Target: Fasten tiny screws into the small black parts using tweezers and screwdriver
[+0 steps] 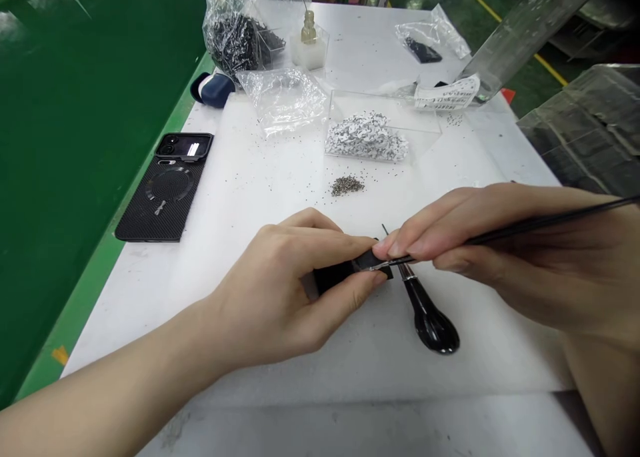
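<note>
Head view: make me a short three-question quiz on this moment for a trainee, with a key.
1. Which hand holds the black tweezers, left or right?
2. True or false: the small pile of grey grains lies inside the clear tray.
3. What does the left hand pinch between its thumb and fingers?

Key:
1. The right hand.
2. False: the pile lies on the white board, in front of the tray.
3. A small black strip, whose exact kind the hands partly hide.
</note>
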The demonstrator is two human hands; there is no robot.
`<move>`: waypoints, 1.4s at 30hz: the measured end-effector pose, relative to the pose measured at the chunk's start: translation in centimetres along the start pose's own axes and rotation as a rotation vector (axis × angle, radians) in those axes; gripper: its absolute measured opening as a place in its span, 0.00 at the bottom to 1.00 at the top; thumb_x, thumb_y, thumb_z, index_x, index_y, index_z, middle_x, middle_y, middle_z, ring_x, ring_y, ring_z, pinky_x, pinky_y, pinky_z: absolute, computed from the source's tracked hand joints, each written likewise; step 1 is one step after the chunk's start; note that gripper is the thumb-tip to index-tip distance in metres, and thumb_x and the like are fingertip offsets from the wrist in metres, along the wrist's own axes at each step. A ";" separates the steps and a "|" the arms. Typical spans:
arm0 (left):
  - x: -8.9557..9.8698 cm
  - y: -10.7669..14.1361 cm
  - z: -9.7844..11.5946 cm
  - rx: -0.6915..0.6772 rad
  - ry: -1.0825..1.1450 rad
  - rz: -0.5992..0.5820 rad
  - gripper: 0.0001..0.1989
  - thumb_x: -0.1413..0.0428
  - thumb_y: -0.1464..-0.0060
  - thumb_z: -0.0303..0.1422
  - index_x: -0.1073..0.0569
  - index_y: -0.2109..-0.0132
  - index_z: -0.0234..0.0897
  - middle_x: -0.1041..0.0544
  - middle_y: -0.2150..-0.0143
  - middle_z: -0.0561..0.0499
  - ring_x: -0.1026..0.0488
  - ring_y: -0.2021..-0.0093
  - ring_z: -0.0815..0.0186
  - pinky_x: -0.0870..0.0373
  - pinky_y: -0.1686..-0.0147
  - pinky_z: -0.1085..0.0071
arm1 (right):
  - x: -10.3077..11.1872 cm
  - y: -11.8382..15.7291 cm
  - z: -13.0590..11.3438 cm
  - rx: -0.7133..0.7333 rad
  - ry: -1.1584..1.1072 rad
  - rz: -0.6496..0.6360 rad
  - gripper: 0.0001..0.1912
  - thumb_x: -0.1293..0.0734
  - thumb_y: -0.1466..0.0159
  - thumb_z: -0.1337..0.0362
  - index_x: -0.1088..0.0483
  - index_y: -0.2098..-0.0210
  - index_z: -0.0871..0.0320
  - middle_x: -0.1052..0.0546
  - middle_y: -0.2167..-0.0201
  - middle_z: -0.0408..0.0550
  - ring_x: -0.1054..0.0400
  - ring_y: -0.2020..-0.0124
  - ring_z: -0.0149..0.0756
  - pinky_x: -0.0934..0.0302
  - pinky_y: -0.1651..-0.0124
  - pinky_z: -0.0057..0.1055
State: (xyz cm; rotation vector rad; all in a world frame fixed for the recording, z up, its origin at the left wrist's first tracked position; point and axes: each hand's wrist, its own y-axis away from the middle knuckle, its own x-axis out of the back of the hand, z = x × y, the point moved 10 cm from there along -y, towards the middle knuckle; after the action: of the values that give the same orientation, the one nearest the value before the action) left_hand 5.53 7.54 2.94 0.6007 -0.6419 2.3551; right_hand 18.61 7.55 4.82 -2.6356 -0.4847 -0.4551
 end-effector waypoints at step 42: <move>-0.4 0.1 -0.4 0.044 0.084 -0.050 0.12 0.41 0.39 0.30 0.17 0.50 0.34 0.17 0.56 0.44 0.20 0.60 0.61 0.22 0.60 0.66 | 2.3 0.1 -1.6 -0.133 -0.033 0.249 0.07 0.28 0.37 0.68 0.26 0.63 0.48 0.23 0.72 0.40 0.28 0.74 0.34 0.37 0.78 0.31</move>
State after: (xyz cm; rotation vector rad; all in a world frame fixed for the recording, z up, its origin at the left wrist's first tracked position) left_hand 5.63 7.52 2.42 0.5275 -0.5329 2.3399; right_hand 20.30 7.31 6.99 -2.7867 -0.1353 -0.3765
